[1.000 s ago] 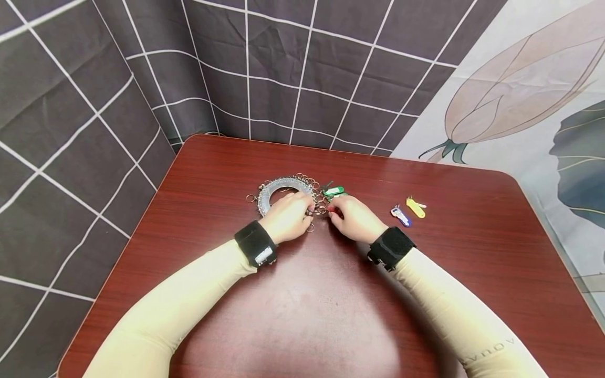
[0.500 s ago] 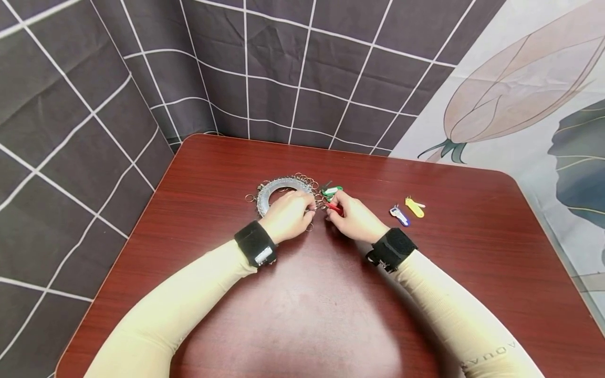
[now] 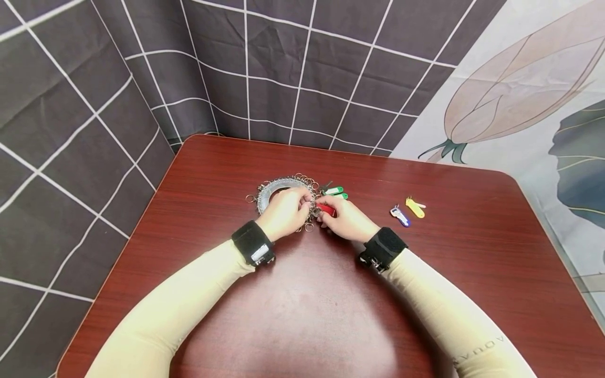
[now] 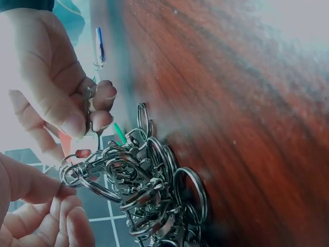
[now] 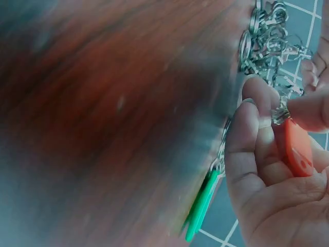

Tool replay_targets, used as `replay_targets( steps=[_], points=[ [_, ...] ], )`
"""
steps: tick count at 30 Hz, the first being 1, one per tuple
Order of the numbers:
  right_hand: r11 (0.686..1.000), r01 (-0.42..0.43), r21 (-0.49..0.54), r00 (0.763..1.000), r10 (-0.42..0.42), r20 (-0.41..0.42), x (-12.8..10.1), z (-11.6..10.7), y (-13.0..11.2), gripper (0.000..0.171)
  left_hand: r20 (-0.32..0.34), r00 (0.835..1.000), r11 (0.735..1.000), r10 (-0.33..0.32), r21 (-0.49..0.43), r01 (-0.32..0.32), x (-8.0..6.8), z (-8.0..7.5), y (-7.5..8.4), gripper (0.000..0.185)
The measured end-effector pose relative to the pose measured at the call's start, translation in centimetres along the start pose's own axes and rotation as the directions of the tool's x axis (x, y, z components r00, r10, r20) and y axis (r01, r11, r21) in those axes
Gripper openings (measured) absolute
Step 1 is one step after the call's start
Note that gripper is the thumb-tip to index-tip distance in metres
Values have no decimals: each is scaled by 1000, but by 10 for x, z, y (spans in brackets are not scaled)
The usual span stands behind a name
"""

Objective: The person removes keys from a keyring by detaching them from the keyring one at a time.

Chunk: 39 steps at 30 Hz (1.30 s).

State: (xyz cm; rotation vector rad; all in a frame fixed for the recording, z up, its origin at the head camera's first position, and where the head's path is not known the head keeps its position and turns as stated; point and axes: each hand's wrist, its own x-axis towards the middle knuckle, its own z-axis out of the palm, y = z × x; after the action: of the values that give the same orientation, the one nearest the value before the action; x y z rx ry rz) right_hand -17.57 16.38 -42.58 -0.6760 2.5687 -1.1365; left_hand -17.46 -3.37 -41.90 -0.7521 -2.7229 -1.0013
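A clear round band [image 3: 266, 192] lies on the table, its edge hung with several metal key rings [image 4: 191, 193]. My left hand [image 3: 283, 210] lies over its near right side; in the left wrist view its thumb and finger pinch one split ring [image 4: 69, 175]. Close against it, my right hand [image 3: 350, 218] pinches a red key tag [image 5: 298, 146] together with a key [image 4: 87, 105]. The red tag's ring meets the pinched split ring; whether they are linked I cannot tell. Just beyond the right hand are green key tags [image 3: 333, 190].
Farther right on the reddish-brown table [image 3: 454, 262] lie a blue key tag [image 3: 400, 216] and a yellow key tag [image 3: 416, 208], each with a key. Dark gridded cloth [image 3: 283, 68] hangs behind the table's back edge.
My right hand has moved left with the red key tag, up to the left hand's fingers. The left hand has shifted slightly left. More of the green key tags shows.
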Motion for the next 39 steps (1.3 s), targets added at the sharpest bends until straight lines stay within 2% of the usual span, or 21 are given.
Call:
replay_targets(
  steps=[4,7,9,15,21,24,30,35,39],
  points=[
    [994,-37,106,999,33,39,1,1,0,14,-3,1000,999,-12,-35,12,0,1,0,8],
    [993,-21,114,999,16,45,3,2,1,9,1,1000,999,-20,-50,20,0,1,0,7],
    [996,-3,86,999,0,37,4,3,0,8,6,999,998,-32,-56,32,0,2,0,6],
    [998,25,-59,998,-28,-50,7,7,-3,22,19,998,997,-53,-60,54,1,2,-2,4],
    [989,52,-135,988,-70,-134,5,5,-8,13,-37,999,999,-22,-44,20,-1,-1,-6,7],
    [989,58,-138,982,-82,-171,4,3,-9,13,-53,998,999,-18,-27,17,-3,-3,-8,9],
    [990,78,-115,972,-101,-213,4,2,-8,12,-27,998,998,-56,15,56,-4,-5,-7,10],
    [992,73,-99,971,-94,-220,3,2,-7,7,11,996,993,-94,71,93,-5,-6,-5,13],
    [995,64,-80,974,-80,-210,2,2,-7,5,19,995,992,-93,84,91,-5,-5,-5,15]
  ],
)
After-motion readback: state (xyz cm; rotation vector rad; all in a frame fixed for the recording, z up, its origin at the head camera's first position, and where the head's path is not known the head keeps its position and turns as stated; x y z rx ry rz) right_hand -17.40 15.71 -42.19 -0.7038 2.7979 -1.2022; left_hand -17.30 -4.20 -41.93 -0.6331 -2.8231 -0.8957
